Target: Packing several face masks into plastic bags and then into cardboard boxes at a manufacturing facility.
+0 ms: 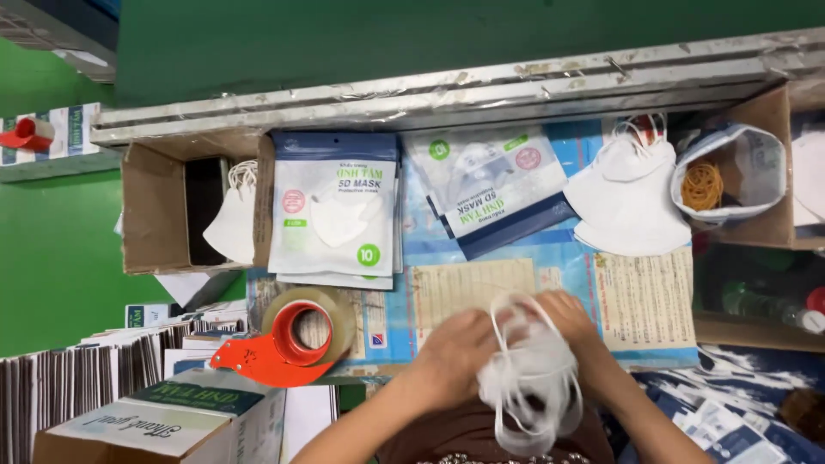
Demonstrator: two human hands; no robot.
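Both hands low at centre, over the blue printed sheet [550, 258] on the table: left hand [455, 348] curled closed, fingers pinching the upper left of a bunch of white face masks [528, 382]; right hand [571, 322] likewise clenched on the upper right, thin ear loops arching between the two. Bunch held just above the table edge, close to the body. Nearby: red tape dispenser [284, 348] to the left, sealed mask packets [335, 215] beyond, loose white masks [627, 202] farther right.
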